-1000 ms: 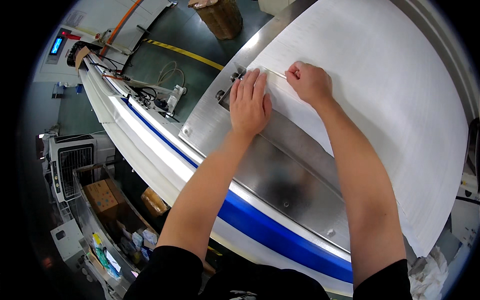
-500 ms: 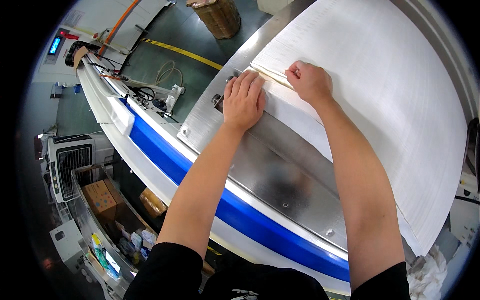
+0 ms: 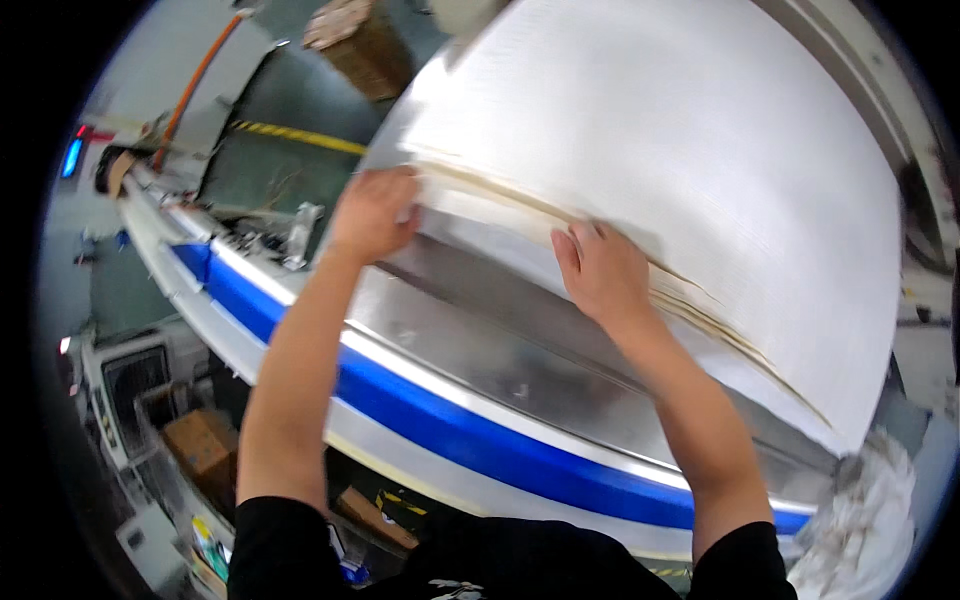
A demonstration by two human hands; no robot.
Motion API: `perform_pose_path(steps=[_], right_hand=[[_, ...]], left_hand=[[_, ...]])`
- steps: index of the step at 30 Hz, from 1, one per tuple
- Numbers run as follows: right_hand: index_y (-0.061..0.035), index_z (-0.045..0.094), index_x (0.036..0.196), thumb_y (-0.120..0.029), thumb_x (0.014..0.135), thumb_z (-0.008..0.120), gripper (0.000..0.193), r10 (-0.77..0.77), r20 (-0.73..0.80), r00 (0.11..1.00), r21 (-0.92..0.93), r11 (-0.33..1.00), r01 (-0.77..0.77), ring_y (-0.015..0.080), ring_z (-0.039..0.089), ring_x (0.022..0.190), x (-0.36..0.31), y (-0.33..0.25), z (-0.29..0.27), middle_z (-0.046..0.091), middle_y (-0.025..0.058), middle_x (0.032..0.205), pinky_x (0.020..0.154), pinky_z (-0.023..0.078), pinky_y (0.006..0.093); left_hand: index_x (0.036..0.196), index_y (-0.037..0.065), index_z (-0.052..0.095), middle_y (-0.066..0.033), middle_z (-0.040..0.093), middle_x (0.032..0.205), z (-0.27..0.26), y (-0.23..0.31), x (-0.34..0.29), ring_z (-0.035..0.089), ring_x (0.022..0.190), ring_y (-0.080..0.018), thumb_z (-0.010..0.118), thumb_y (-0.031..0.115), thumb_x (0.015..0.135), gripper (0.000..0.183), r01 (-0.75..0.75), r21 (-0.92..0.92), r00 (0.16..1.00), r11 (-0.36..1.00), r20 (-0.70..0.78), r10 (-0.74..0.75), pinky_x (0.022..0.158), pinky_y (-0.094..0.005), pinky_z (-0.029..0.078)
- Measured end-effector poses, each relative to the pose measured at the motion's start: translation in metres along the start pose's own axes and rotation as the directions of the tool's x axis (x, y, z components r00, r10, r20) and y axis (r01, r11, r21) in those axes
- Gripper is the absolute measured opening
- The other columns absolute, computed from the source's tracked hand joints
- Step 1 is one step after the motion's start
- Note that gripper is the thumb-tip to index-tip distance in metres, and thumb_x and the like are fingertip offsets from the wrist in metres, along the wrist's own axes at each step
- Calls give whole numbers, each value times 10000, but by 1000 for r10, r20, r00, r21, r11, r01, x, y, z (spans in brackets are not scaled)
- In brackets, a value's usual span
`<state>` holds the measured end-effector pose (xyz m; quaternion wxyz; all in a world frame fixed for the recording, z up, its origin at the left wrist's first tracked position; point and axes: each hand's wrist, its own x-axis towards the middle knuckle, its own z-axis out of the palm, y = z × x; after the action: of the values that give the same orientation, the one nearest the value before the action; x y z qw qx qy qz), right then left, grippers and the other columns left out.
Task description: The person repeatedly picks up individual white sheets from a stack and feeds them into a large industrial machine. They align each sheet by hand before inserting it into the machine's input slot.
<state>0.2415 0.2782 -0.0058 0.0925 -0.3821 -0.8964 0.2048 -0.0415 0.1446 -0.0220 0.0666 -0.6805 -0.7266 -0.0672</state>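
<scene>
A broad stack of white sheets [image 3: 660,130] with fine ribbing lies on a metal table [image 3: 470,345]. Cream-coloured layers part along its near edge. My left hand [image 3: 375,215] is at the near left corner of the stack, its fingers curled in and closed at the sheet edge; motion blurs it. Farther right, my right hand [image 3: 605,270] is closed at the same near edge, its thumb lifted beside the bent fingers. How many layers either hand holds is hidden.
A blue strip [image 3: 430,405] and a white rail run along the table's near side. Crumpled white material [image 3: 865,515] hangs at the lower right. A cardboard box [image 3: 360,50] stands on the floor beyond, and another box [image 3: 200,440] sits at the lower left.
My view has shifted. My right hand has moved right along the stack's near edge, away from my left hand. The left fingers, stretched before, are now curled. More cream layers show between the hands.
</scene>
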Motion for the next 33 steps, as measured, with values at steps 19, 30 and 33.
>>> perform_pose_path(steps=[19, 30, 33], right_hand=[[-27, 703, 873, -518, 962, 179, 723, 831, -139, 539, -531, 397, -748, 312, 609, 981, -371, 488, -244, 666, 190, 939, 1089, 230, 437], [-143, 593, 1132, -279, 888, 434, 322, 910, 42, 412, -658, 336, -674, 303, 589, 1058, -474, 609, -318, 632, 139, 1107, 898, 477, 418], [-168, 605, 1122, -232, 862, 504, 287, 941, -46, 334, -676, 217, -705, 301, 596, 1049, -461, 606, -308, 619, 114, 1145, 899, 480, 415]], left_hand=[[1019, 88, 651, -131, 638, 963, 66, -34, 71, 621, 928, -279, 510, 32, 847, 229, -131, 511, 834, 849, 520, -184, 807, -376, 500], [951, 57, 659, -152, 656, 916, 53, -37, 62, 629, 866, -337, 470, 73, 887, 201, 168, 435, 854, 885, 384, -351, 744, -417, 504], [929, 55, 664, -164, 655, 916, 42, -45, 48, 628, 863, -338, 458, 92, 886, 214, 5, 599, 880, 801, 378, -289, 743, -423, 501]])
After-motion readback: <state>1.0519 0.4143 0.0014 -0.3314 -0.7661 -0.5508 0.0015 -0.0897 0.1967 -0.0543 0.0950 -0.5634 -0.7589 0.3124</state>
